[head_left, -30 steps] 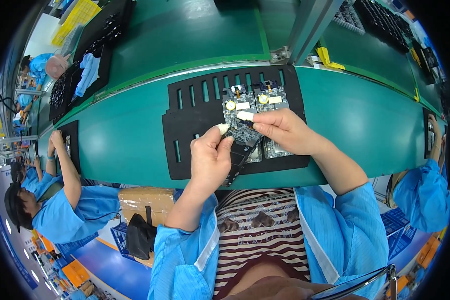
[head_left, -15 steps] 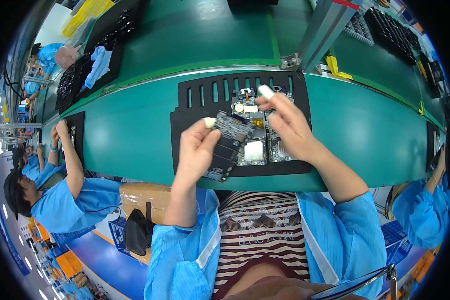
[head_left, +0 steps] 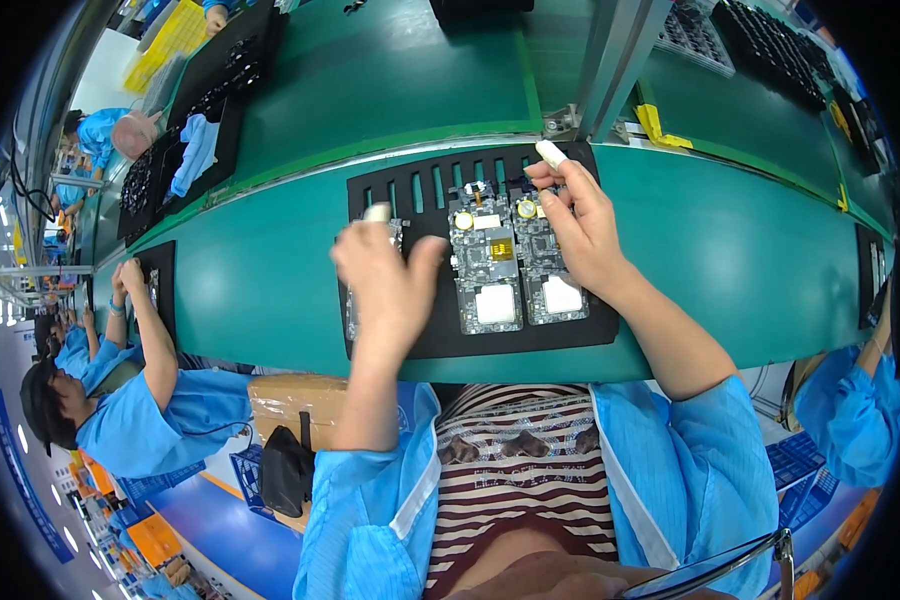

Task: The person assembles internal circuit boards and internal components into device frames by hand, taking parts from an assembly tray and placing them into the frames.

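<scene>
My left hand (head_left: 385,285), smeared by motion, is over the left part of a black foam tray (head_left: 425,345), thumb spread from the fingers. Beneath it lies a circuit board (head_left: 351,315), mostly covered by the hand. Two more circuit boards lie side by side on the tray: a middle board (head_left: 490,262) with a gold patch and a right board (head_left: 545,255), each with a silvery square and a round yellowish part. My right hand (head_left: 585,225) hovers at the right board's upper edge, fingers loosely bent and apart, holding nothing visible. White covers sit on a fingertip of each hand.
The tray, slotted along its far edge, lies on a green bench (head_left: 710,240). A metal post (head_left: 620,70) rises beyond it, beside yellow tape (head_left: 660,128). Co-workers sit at left and right; black trays of parts (head_left: 770,55) and a blue cloth (head_left: 196,155) lie farther off.
My left hand has moved left and the board it held now lies on the tray's left side. The hand's grip has opened. My right hand has shifted slightly up and right.
</scene>
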`<action>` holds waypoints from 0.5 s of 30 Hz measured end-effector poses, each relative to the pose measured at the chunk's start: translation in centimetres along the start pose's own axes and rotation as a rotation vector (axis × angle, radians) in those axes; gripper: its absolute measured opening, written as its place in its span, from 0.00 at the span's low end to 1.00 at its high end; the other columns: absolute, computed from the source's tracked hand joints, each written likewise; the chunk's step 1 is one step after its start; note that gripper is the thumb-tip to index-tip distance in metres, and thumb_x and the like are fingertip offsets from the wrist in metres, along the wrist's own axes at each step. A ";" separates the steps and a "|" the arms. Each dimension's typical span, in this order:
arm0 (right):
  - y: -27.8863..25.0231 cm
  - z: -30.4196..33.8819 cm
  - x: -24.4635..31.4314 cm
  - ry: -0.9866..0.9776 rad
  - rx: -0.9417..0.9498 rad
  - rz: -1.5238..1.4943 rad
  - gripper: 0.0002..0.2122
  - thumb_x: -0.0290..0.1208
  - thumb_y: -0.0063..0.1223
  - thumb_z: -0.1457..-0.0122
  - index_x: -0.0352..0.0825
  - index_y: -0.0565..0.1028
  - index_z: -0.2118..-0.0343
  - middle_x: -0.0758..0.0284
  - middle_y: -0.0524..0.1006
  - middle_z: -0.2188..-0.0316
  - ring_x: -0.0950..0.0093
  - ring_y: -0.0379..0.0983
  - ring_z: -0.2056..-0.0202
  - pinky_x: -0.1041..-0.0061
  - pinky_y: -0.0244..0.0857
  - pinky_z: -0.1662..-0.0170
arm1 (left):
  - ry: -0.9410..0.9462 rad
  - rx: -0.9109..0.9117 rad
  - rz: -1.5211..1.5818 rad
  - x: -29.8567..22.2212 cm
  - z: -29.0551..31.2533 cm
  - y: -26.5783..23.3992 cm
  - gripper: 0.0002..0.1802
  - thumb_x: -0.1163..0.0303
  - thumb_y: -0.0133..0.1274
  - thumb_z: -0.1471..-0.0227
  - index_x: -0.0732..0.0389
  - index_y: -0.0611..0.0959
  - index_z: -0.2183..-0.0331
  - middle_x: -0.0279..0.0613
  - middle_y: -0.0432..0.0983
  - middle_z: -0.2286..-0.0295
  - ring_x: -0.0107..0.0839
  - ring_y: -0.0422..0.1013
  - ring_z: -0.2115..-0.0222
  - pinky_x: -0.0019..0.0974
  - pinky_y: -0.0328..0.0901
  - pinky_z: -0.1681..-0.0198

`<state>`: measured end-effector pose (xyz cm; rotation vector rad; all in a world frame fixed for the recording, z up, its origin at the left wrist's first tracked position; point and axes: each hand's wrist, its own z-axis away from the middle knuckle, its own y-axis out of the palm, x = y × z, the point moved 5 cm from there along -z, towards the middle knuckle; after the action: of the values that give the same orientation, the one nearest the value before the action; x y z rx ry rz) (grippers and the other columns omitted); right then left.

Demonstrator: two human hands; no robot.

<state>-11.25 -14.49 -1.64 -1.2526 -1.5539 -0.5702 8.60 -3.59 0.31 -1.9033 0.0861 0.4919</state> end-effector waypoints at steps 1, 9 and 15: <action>0.1 0.0 -0.1 0.001 -0.002 -0.001 0.18 0.21 0.44 0.41 0.25 0.65 0.48 0.62 0.72 0.57 0.78 0.67 0.60 0.83 0.61 0.64 | 0.049 0.051 0.043 -2.1 0.3 0.8 0.37 0.60 0.63 0.58 0.71 0.67 0.51 0.59 0.62 0.58 0.52 0.58 0.57 0.50 0.54 0.53; 0.0 -0.2 0.5 -0.004 -0.047 -0.014 0.17 0.20 0.47 0.45 0.28 0.67 0.50 0.65 0.73 0.59 0.77 0.69 0.61 0.80 0.62 0.64 | 0.044 0.206 0.105 -5.0 0.6 3.1 0.40 0.62 0.69 0.67 0.74 0.68 0.57 0.58 0.60 0.61 0.50 0.59 0.60 0.47 0.58 0.55; 0.2 0.0 0.4 -0.021 -0.022 0.001 0.19 0.20 0.45 0.43 0.25 0.65 0.48 0.62 0.73 0.57 0.77 0.68 0.60 0.82 0.61 0.64 | 0.078 0.240 0.008 -6.0 1.1 1.8 0.39 0.73 0.58 0.61 0.78 0.61 0.48 0.65 0.64 0.58 0.57 0.63 0.58 0.49 0.60 0.52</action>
<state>-11.02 -14.27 -1.34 -1.2795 -1.5688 -0.5766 2.29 -4.26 0.69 -1.6869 0.1955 0.3940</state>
